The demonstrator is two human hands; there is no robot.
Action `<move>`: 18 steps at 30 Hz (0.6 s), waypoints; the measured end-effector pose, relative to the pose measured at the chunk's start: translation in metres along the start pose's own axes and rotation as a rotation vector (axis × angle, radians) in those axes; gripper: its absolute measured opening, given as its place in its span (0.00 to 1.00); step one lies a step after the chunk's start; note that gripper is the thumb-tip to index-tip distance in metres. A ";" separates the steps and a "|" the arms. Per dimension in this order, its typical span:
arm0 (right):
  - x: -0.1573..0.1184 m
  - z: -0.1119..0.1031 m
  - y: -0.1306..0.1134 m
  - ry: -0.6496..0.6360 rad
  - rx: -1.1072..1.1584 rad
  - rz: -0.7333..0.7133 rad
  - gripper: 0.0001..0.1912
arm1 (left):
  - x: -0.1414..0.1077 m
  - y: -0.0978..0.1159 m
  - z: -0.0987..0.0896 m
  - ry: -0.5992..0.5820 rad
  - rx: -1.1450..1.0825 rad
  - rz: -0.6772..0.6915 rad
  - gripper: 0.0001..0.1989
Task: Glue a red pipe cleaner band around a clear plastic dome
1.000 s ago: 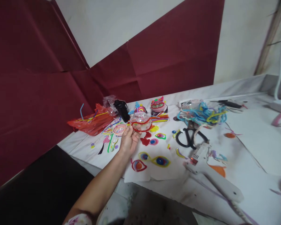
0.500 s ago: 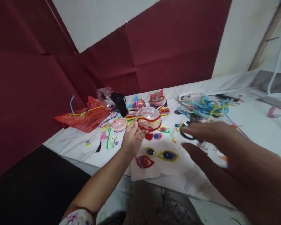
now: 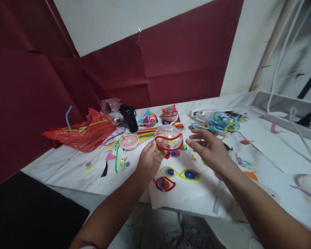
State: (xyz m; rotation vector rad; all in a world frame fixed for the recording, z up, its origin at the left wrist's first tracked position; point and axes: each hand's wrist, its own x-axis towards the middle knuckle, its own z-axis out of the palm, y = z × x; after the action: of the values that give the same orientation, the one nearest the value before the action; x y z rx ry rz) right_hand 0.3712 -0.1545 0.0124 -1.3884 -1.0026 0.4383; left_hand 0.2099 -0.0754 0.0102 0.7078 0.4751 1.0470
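Note:
My left hand (image 3: 150, 158) grips a clear plastic dome (image 3: 168, 133) by its lower left edge, holding it above the table. A wavy red pipe cleaner outline runs along the dome's near side. Just right of the dome, my right hand (image 3: 207, 145) is raised with its fingers apart and nothing in them. Below the hands lies a white paper sheet (image 3: 186, 195) bearing eye shapes: a red-rimmed eye (image 3: 165, 184) with an orange centre, and two yellow-rimmed blue eyes, one larger (image 3: 190, 174) and one smaller (image 3: 169, 171).
Left on the table are a red plastic bag (image 3: 77, 135), a black bottle (image 3: 129, 118) and a small pink bowl (image 3: 129, 141). Behind the dome stand two decorated pieces, one blue-eared (image 3: 149, 119), one pink-eared (image 3: 170, 113). Tangled pipe cleaners (image 3: 220, 122) and a power strip (image 3: 292, 124) lie right.
My right hand has moved from close to the camera in toward the dome. My left hand keeps its hold on the dome. The view has shifted slightly.

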 end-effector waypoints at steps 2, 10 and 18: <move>0.001 0.005 0.003 -0.045 0.283 0.250 0.25 | 0.005 0.000 -0.001 -0.011 -0.025 -0.005 0.06; 0.022 0.020 -0.001 -0.129 0.763 0.500 0.13 | 0.028 0.004 -0.003 -0.034 -0.045 -0.064 0.08; 0.059 0.017 0.006 -0.205 0.684 0.496 0.12 | 0.070 0.011 -0.008 -0.114 0.065 -0.164 0.05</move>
State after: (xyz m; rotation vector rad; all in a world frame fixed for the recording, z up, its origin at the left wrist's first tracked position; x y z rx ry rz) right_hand 0.3911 -0.0975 0.0232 -0.9565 -0.5630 1.1903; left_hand 0.2281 -0.0062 0.0110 0.7689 0.4623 0.8360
